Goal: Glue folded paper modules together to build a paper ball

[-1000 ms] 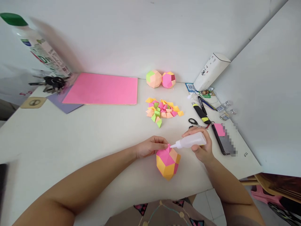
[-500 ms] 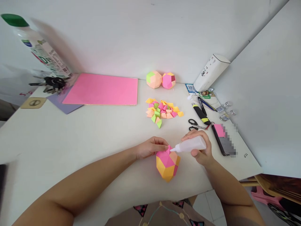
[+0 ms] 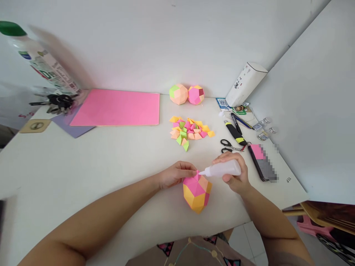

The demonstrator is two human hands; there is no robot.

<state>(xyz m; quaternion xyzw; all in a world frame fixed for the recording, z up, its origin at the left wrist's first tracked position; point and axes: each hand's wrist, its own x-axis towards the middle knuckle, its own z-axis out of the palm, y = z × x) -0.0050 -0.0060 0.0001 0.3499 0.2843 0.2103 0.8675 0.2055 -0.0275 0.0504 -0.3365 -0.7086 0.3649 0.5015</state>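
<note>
A paper ball of pink, orange and peach facets is pinched at its top edge by my left hand. My right hand grips a translucent white glue bottle, tilted nearly level. Its narrow nozzle points left and meets the pink flap at the ball's top, close to my left fingertips. Beyond the hands lies a pile of small folded paper pieces in pink, green, orange and peach. Two finished-looking paper balls sit against the wall behind the pile.
Pink paper sheets lie at the back left over a purple sheet, near keys and a tall bottle. On the right are scissors, a box cutter, a phone, pens and a white container.
The glue nozzle has shifted slightly along the pink flap at the ball's top. The whole view has moved a little; both hands keep their holds.
</note>
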